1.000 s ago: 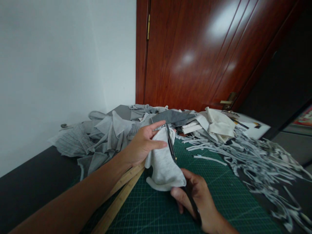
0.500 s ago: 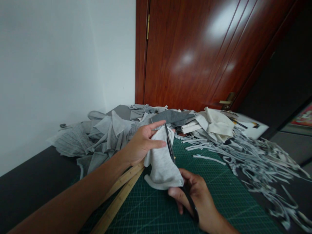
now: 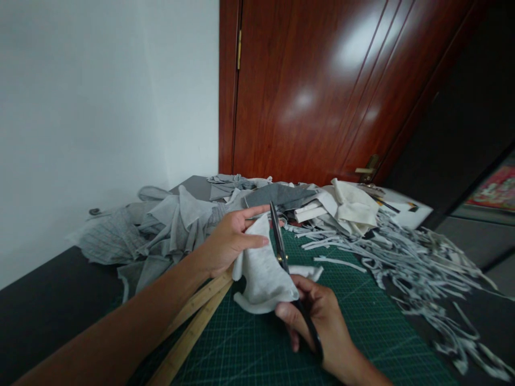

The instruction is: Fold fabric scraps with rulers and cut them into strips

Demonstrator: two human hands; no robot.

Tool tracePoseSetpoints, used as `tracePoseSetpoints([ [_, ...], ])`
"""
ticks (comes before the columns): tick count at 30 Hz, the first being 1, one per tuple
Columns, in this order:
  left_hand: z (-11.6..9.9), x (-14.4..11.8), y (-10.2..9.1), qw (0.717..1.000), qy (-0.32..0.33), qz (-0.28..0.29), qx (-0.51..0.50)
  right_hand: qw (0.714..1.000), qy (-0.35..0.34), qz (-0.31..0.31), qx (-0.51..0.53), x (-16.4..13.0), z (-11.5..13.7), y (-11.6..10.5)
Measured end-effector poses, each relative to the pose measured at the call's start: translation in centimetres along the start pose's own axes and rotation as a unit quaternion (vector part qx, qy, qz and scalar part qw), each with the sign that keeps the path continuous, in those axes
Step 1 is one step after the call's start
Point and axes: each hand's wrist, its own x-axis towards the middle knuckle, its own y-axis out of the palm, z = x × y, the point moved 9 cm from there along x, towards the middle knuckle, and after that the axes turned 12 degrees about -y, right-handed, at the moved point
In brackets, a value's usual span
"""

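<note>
My left hand [image 3: 237, 236] pinches a light grey piece of cloth [image 3: 265, 279] between thumb and fingers, above the cutting mat. My right hand [image 3: 317, 316] is wrapped round the black handles of the scissors [image 3: 280, 244], whose blades point away from me along the cloth's right edge. The blades look closed or nearly so. A pale strip of cloth [image 3: 306, 272] sticks out to the right of the scissors, just above my right hand. Two wooden rulers [image 3: 193, 335] lie on the green cutting mat [image 3: 249, 348] below my left forearm.
Grey fabric pieces [image 3: 173, 220] are heaped on the left. Folded cream cloth [image 3: 354, 206] lies at the back right, near a pile of thin cut strips [image 3: 402, 262]. One loose strip [image 3: 340, 263] rests on the mat. A brown door [image 3: 298, 107] stands behind the table.
A pale strip now hangs off to the right of the scissors, apart from the main cloth's edge. The scissors' pivot shows more fully. The whole view has shifted slightly.
</note>
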Motion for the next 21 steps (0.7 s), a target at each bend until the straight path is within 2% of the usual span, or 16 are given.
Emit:
tracePoseSetpoints([
  [3,-1.3,0.0,-1.0,0.998,0.019,-0.050,0.026,0.998,0.003,-0.028,-0.056,0.8,1.4,-2.2],
  [6,-4.6,-0.4,-3.1,0.984,0.070,-0.135,0.095,0.985,-0.005,-0.066,-0.158,1.4,4.1,-6.6],
  [8,-7.2,-0.9,-5.0,0.959,0.100,-0.206,0.165,0.966,0.004,-0.044,-0.255,1.4,5.7,-9.7],
  [11,-9.9,-1.3,-8.3,0.921,0.118,-0.286,0.235,0.909,0.034,-0.019,-0.414,0.7,7.1,-14.7],
  [14,-11.4,-2.1,-10.5,0.848,0.130,-0.387,0.337,0.847,0.087,0.006,-0.524,-0.4,6.4,-19.0],
  [16,-11.3,-2.6,-9.8,0.797,0.142,-0.413,0.417,0.805,0.127,0.031,-0.579,-1.2,5.2,-21.2],
  [17,-10.7,-2.7,-8.7,0.780,0.146,-0.403,0.457,0.784,0.137,0.043,-0.604,-1.5,4.6,-22.1],
  [19,-8.1,-3.0,-5.7,0.765,0.134,-0.342,0.530,0.764,0.150,0.052,-0.626,-2.0,3.6,-23.5],
  [21,-4.4,-4.2,-3.0,0.756,0.120,-0.282,0.578,0.755,0.159,0.058,-0.634,-2.3,2.9,-24.6],
])
